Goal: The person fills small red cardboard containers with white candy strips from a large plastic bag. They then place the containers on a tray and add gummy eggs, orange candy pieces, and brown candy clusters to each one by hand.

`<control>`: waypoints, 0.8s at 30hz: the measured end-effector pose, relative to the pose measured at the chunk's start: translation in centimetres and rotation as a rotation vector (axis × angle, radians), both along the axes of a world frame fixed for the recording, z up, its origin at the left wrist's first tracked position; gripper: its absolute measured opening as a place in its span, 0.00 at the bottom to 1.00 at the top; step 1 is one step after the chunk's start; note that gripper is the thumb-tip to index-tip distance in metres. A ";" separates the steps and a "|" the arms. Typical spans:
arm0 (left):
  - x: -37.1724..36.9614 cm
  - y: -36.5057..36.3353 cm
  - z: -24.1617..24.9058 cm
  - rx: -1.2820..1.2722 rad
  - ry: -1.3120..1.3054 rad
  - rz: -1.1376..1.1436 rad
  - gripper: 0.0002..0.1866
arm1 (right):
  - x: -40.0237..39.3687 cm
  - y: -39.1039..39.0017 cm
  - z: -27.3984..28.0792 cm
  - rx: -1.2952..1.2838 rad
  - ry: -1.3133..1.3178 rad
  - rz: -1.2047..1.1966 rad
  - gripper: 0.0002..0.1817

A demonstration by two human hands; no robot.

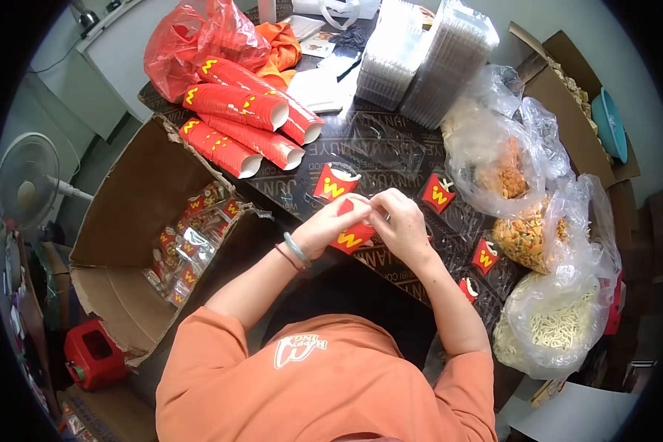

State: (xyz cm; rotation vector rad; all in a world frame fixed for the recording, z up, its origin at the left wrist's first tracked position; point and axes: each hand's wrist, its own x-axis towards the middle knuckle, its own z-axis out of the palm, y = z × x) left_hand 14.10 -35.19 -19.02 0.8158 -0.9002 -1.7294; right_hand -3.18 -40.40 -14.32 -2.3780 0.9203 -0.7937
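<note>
My left hand (337, 225) is closed around a small red fry box (353, 240) with a yellow letter mark, held over the table's near edge. My right hand (399, 221) meets it at the box's top, fingertips pinched together; what they hold, if anything, is hidden. Just beyond my hands, another red fry box (334, 184) lies with pale pieces in its opening. To the right lie a third fry box (438, 194) and a fourth (485, 256), both with pale pieces at the top. One more red box (468, 289) lies nearer my right forearm.
Stacks of nested red boxes (236, 107) lie at the back left beside a red plastic bag (199, 37). Clear tray stacks (449, 62) stand behind. Bags of pale sticks (560, 328) and colourful pieces (527, 236) line the right. A cardboard carton (118, 272) holds packed items at left.
</note>
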 end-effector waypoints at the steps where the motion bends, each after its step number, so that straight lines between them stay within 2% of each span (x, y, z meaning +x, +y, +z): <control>1: 1.1 0.0 0.7 -0.009 -0.008 0.009 0.18 | 0.8 -0.7 0.3 0.176 -0.025 0.022 0.04; 2: 2.2 0.2 1.5 -0.017 -0.017 0.022 0.19 | 1.4 -1.8 0.2 0.204 -0.077 0.008 0.04; 3: 3.5 0.3 2.1 0.100 0.027 0.007 0.19 | 1.9 -3.4 -0.2 0.232 -0.128 -0.007 0.05; 5: 6.9 -0.2 2.2 0.138 -0.132 -0.059 0.18 | 1.8 -7.8 -0.5 0.684 -0.306 0.071 0.08; 7: 10.9 -1.0 1.9 0.023 -0.211 -0.025 0.18 | 1.2 -12.5 -0.6 0.733 -0.266 0.076 0.08; 8: 12.3 -1.2 3.9 0.058 -0.255 0.048 0.18 | 1.1 -14.8 -1.2 0.680 -0.246 0.059 0.08; 11: 17.1 -3.9 5.4 -0.018 -0.509 0.186 0.17 | 1.8 -20.3 -2.5 0.544 -0.086 -0.050 0.10; 13: 19.7 -5.9 5.3 -0.037 -0.613 0.209 0.20 | 2.6 -22.8 -4.2 0.450 0.001 -0.080 0.10; 15: 21.3 -7.9 4.7 -0.096 -0.878 0.250 0.20 | 3.5 -23.7 -5.7 0.379 0.176 -0.185 0.11; 16: 21.7 -8.7 5.0 -0.139 -0.916 0.205 0.18 | 3.8 -23.7 -5.9 0.322 0.207 -0.204 0.13; 18: 22.5 -10.1 4.4 -0.224 -0.974 0.216 0.18 | 3.9 -23.0 -6.7 0.272 0.124 -0.252 0.14; 21: 22.8 -11.7 3.3 -0.349 -1.063 0.225 0.19 | 3.1 -21.8 -8.0 0.045 0.116 -0.286 0.13; 24: 21.4 -12.9 2.6 -0.407 -1.180 0.261 0.21 | 1.6 -19.1 -7.2 -0.040 -0.106 -0.319 0.09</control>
